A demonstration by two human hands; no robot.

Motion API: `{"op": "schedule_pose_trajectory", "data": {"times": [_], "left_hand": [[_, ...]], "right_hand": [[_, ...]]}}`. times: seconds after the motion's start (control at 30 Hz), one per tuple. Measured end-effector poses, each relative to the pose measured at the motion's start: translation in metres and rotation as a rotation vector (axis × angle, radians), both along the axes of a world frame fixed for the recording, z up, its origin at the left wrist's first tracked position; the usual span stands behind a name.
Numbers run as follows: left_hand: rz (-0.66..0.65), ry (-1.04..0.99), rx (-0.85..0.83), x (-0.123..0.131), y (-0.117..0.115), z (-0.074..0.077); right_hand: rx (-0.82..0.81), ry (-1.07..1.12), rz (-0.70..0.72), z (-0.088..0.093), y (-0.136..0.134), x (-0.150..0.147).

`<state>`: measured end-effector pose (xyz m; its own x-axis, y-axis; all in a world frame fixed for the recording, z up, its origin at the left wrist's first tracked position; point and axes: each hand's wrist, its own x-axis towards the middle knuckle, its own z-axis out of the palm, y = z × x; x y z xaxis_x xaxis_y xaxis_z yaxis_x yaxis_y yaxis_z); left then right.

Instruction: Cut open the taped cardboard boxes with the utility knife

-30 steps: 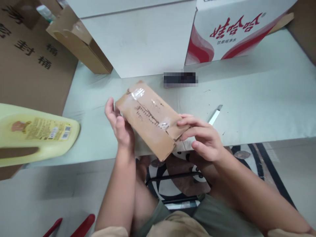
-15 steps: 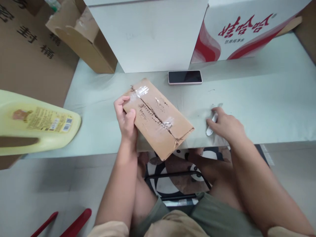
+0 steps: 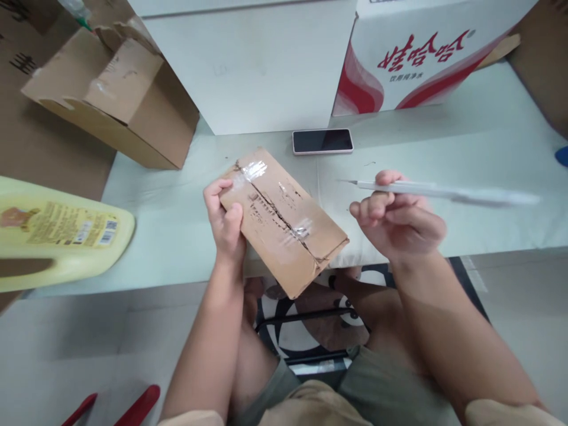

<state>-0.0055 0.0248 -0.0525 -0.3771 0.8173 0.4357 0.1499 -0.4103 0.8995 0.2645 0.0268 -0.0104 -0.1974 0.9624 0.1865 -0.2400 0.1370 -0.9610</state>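
My left hand [image 3: 225, 220] grips the left edge of a flat brown cardboard box [image 3: 284, 228], thumb on top. The box is tilted over the table's front edge. Clear tape, dark worn print and a dark seam run along its upper face. Right of it, my right hand [image 3: 399, 222] is raised above the table, its fingers closed on a slim white craft knife [image 3: 417, 189]. The knife's thin pointed tip faces left, toward the box; its other end is smeared by motion.
A phone [image 3: 322, 141] lies on the pale green table [image 3: 479, 177] before a large white box [image 3: 257, 71]. Beside that stands a red and white carton [image 3: 412, 65]. Leftward are an open cardboard box [image 3: 155, 112] and a yellow jug [image 3: 89, 260]. Red bars [image 3: 137, 405] show below.
My right hand has lifted the craft knife off the table and turned it sideways. My left hand still holds the cardboard box in nearly the same pose. The view has shifted slightly.
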Motion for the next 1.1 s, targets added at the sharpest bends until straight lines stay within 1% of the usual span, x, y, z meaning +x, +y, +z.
{"op": "schedule_pose_trajectory", "data": {"times": [0.17,0.23,0.37,0.47,0.53,0.63,0.7,0.77,0.9,1.0,1.1], "left_hand": [[-0.021,0.000,-0.036,0.011,-0.002,0.002],[-0.033,0.005,-0.046,0.013,-0.003,0.003],[-0.034,0.020,-0.023,0.015,-0.003,0.004],[-0.041,0.018,-0.013,0.016,-0.001,0.002],[-0.043,0.014,-0.015,0.017,0.000,0.000],[-0.044,0.005,-0.009,0.018,0.002,-0.002],[-0.049,0.006,-0.004,0.019,0.002,-0.004],[-0.054,0.012,0.003,0.019,0.002,-0.005],[-0.060,0.022,0.014,0.019,0.003,-0.006],[-0.084,0.004,0.030,0.019,0.003,-0.006],[-0.093,0.007,0.000,0.020,0.002,-0.004]], "right_hand": [[0.162,0.054,0.024,0.012,-0.005,-0.007],[0.175,-0.004,0.015,0.013,-0.008,-0.010],[0.149,-0.162,-0.009,0.009,-0.014,-0.011],[0.162,-0.220,-0.037,0.016,-0.023,-0.011],[0.227,-0.304,-0.046,0.027,-0.031,-0.013],[0.402,-0.505,-0.030,0.044,-0.042,-0.016],[0.523,-0.618,-0.018,0.051,-0.045,-0.018],[0.603,-0.685,-0.027,0.054,-0.045,-0.019],[0.660,-0.730,-0.027,0.053,-0.043,-0.019],[0.655,-0.724,0.025,0.052,-0.042,-0.020],[0.647,-0.675,0.016,0.054,-0.043,-0.021]]}}
